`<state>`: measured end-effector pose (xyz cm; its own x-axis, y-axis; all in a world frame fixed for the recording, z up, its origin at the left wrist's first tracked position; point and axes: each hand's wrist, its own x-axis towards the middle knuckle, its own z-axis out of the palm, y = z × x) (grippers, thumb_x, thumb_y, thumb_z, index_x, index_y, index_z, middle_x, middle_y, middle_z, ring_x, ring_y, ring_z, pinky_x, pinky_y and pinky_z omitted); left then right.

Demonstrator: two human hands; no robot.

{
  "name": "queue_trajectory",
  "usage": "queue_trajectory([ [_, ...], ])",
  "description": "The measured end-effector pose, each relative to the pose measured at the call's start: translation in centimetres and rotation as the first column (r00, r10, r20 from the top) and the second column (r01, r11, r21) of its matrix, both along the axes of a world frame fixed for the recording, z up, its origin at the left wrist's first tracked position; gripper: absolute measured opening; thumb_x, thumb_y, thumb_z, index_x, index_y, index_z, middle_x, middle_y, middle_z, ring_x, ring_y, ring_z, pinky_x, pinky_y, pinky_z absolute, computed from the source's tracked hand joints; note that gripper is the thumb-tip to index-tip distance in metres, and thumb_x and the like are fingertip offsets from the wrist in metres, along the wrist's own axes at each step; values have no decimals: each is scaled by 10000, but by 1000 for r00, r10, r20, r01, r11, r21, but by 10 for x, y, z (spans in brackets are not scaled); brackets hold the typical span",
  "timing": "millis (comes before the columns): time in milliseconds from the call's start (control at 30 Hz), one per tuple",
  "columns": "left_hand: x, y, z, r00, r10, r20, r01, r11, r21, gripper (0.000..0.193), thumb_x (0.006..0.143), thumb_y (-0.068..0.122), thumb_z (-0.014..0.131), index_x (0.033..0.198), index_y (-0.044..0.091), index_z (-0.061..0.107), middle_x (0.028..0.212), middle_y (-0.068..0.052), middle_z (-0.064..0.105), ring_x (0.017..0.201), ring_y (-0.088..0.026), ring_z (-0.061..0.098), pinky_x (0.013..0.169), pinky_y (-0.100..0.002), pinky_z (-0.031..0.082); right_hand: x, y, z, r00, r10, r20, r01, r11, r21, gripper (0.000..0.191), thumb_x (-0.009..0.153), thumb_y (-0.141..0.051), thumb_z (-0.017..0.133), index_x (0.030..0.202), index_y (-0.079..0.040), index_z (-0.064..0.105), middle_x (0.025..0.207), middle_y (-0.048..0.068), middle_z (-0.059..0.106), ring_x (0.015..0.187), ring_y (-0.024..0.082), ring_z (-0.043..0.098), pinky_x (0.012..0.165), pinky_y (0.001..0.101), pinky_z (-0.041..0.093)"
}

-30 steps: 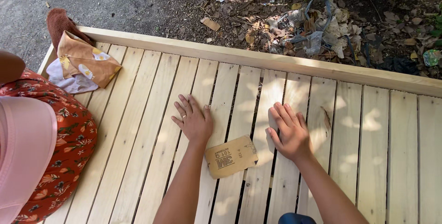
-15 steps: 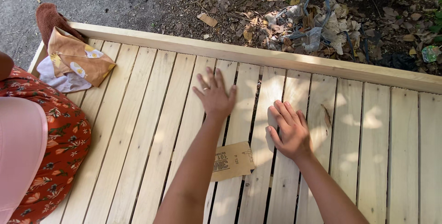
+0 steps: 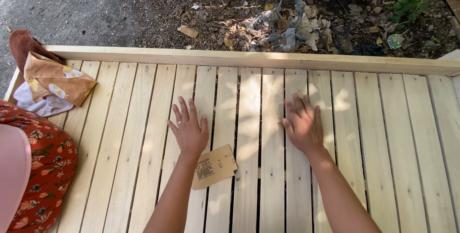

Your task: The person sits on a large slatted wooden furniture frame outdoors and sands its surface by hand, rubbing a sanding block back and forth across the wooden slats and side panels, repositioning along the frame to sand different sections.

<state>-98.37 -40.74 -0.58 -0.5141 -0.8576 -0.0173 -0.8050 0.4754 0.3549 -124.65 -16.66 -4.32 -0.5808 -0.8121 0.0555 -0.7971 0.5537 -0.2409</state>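
My left hand [image 3: 188, 128] lies flat and open on the pale wooden slats [image 3: 143, 118], fingers spread, holding nothing. Just right of its wrist a brown sheet of sandpaper [image 3: 214, 167] lies backing-up on the slats, apart from both hands. My right hand [image 3: 302, 123] presses palm-down on a slat further right and is blurred by motion. Whether anything is under its palm is hidden.
A raised wooden rail [image 3: 249, 59] borders the far side of the slats. Folded orange and white cloths [image 3: 52, 87] and a brown towel [image 3: 24, 46] sit at the left corner. Another person in a red flowered garment [image 3: 38, 166] sits at the left. Leaf litter and debris [image 3: 287, 27] lie beyond.
My left hand slid away across the slats, then came back near the sandpaper sheet. A grey piece showed under my right hand earlier; that hand has shifted slightly away from me.
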Motion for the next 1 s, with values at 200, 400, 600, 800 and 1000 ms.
queue_trajectory([
  [200,58,126,-12,995,53,80,-55,998,25,746,997,460,439,1615,100,227,1713,-142,113,1564,-416,22,1161,-710,3,6,12,8,988,-150,-23,150,988,21,861,1004,-556,451,1585,44,240,1670,233,148,1543,410,88,1215,564,161],
  [400,38,167,14,930,-141,339,60,970,237,1209,785,828,547,1638,107,86,1687,-175,13,1547,-378,-51,1124,-730,-24,109,4,13,912,397,108,-395,918,-41,740,972,-429,506,1575,-69,276,1672,115,238,1542,302,159,1196,529,209],
  [600,35,163,20,933,-155,325,59,956,287,1010,847,739,576,1617,243,151,1701,-131,21,1556,-394,-47,1130,-748,-47,74,25,19,969,154,191,-189,966,177,703,990,-402,501,1590,-165,221,1681,56,163,1527,268,141,1224,496,156],
  [800,9,165,-7,975,-221,36,214,966,142,531,970,283,527,1496,239,469,1670,-94,282,1547,-411,175,1126,-768,-38,53,26,43,950,171,261,-282,828,485,840,959,-454,606,1618,-185,160,1736,66,27,1573,278,65,1229,456,200],
  [1000,-64,164,32,558,437,-705,307,681,665,469,1014,28,464,1473,99,529,1290,-124,680,1114,-201,673,964,-309,529,43,20,91,404,-14,915,-78,996,50,1021,720,-373,825,1600,-218,330,1638,5,405,1548,170,302,1225,398,279],
])
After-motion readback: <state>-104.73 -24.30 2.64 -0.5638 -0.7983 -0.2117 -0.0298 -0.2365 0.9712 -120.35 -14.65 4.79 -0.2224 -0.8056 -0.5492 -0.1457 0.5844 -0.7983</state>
